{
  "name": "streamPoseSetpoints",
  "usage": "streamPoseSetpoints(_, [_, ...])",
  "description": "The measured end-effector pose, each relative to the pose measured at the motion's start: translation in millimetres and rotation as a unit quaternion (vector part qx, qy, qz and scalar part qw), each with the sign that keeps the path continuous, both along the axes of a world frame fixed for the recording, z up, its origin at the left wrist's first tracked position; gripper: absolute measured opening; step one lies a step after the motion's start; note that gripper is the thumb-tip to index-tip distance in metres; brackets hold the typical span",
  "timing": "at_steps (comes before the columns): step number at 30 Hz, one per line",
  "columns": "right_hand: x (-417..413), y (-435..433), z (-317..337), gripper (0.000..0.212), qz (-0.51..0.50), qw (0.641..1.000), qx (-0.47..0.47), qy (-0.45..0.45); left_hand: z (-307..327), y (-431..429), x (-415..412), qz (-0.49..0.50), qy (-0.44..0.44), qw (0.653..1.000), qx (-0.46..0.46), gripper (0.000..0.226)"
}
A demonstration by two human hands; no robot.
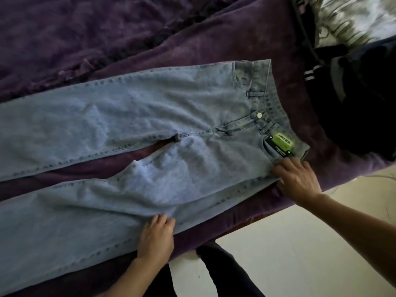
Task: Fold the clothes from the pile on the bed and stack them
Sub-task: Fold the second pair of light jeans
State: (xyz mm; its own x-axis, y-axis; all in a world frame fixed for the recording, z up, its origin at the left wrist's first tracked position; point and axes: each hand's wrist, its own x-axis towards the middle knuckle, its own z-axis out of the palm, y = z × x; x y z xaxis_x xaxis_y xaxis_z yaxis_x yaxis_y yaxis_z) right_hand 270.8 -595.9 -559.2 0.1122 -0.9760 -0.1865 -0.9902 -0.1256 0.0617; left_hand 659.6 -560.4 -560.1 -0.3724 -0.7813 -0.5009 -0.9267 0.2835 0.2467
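From my remote seat, the jeans [171, 129] are my landmark. They lie front up and spread flat, waistband to the right and both legs running out past the left edge of view. Under them and beyond their far side is a rumpled purple bedspread [107, 28]. Just past the waistband sits a pile of dark clothes [353, 103], apart from the denim, with a pale patterned fabric [353, 18] behind it. Off the jeans' near side I see light floor [300, 243] and the person's dark trouser legs [225, 271]. Nothing lies on top of the jeans apart from a green tag [282, 143] at the near front pocket.

The right hand [297, 179] rests on the near waistband corner, just below that tag, fingers spread and flat on the denim, thumb along the side seam. The left hand [156, 236] is at the outer edge of the near leg around the thigh, fingers together and curled into a small ridge of bunched denim.
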Motion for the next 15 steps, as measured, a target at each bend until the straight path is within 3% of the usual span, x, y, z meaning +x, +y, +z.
streamPoseSetpoints(4, [-18,-13,-6,0.066,-0.052,0.997,0.047,0.02,-10,1,-36,-0.009,0.022,1.0,-0.015,0.046])
streamPoseSetpoints(8, [-51,-8,-10,0.023,-0.069,0.996,0.056,0.021,-26,5,-53,-0.003,0.013,1.0,0.024,0.031])
streamPoseSetpoints(12, [-63,-10,4,0.021,-0.058,0.996,0.062,0.005,-11,-10,-37,0.049,0.074,0.995,0.038,0.016])
streamPoseSetpoints(15, [-68,-32,31,0.011,-0.061,0.998,-0.016,-0.029,26,-52,-12,0.141,0.17,0.975,-0.004,0.016])
